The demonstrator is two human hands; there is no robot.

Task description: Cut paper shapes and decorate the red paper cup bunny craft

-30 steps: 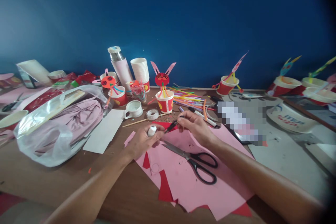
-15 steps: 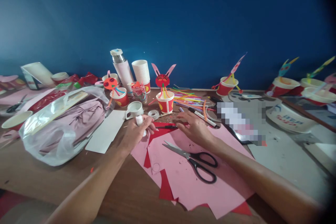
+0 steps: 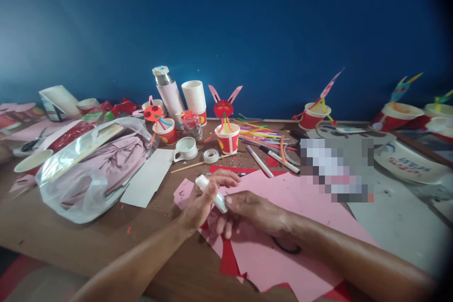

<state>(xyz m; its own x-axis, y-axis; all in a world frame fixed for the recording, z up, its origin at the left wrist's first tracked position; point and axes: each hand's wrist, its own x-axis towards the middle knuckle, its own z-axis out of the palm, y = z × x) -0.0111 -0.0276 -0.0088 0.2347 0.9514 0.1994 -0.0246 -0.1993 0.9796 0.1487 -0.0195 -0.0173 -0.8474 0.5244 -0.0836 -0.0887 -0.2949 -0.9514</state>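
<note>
My left hand (image 3: 203, 200) is closed round a white glue stick (image 3: 211, 193), held slantwise above the pink paper (image 3: 283, 226). My right hand (image 3: 249, 212) meets it from the right, its fingertips pinching the stick's lower end. Both hands hover over pink and red paper sheets (image 3: 226, 257) on the wooden table (image 3: 71, 240). A loop of the black scissors' handle (image 3: 286, 247) shows from under my right forearm. A thin black pen (image 3: 226, 174) lies on the red paper just beyond my hands.
A plastic bag with pink cloth (image 3: 95, 170) lies at left beside white paper (image 3: 146, 177). Behind are a tape roll (image 3: 211, 155), a white lid (image 3: 186, 148), a red cup with a rabbit face (image 3: 227, 134), stacked cups (image 3: 194, 96), a flask (image 3: 169, 94), straws and markers (image 3: 262, 144).
My right hand put down the small black pen and came back to the glue stick. My left hand drew the stick toward me, and the hands now meet over the scissors.
</note>
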